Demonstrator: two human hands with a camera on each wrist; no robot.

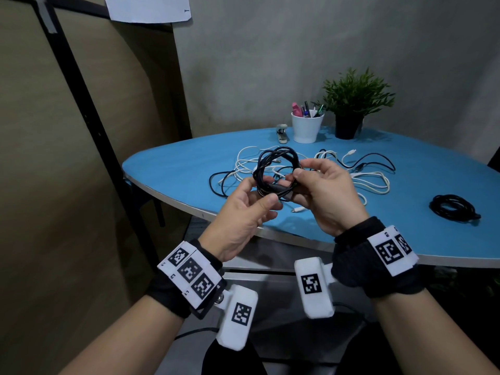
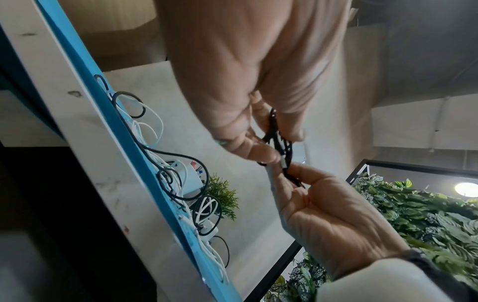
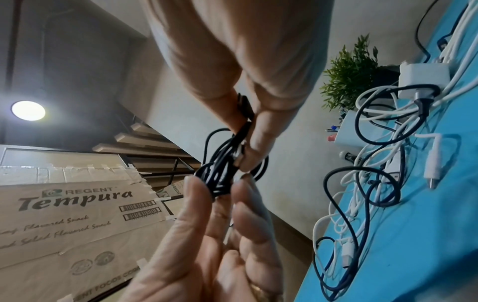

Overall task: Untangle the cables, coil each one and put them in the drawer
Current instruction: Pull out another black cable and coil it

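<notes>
1. Hands hold a coiled black cable (image 1: 276, 171) above the near edge of the blue oval table (image 1: 173, 169): left hand (image 1: 243, 212) and right hand (image 1: 327, 193) each pinch its lower rim with curled fingers.
2. White plastic cup (image 1: 307, 128) holds pens and markers.
3. Black pot (image 1: 347, 127) holds a green plant.
4. Tangled white and black cables (image 1: 373, 180) lie on the table; another black coil (image 1: 453, 208) rests to the right.

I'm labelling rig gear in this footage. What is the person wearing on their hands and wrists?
Both hands are bare, without gloves. The left wrist and right wrist each carry a black fabric band with white panels printed with black square code markers. A white rounded block with one such marker hangs beneath each wrist. Forearms are bare, no sleeves.
</notes>
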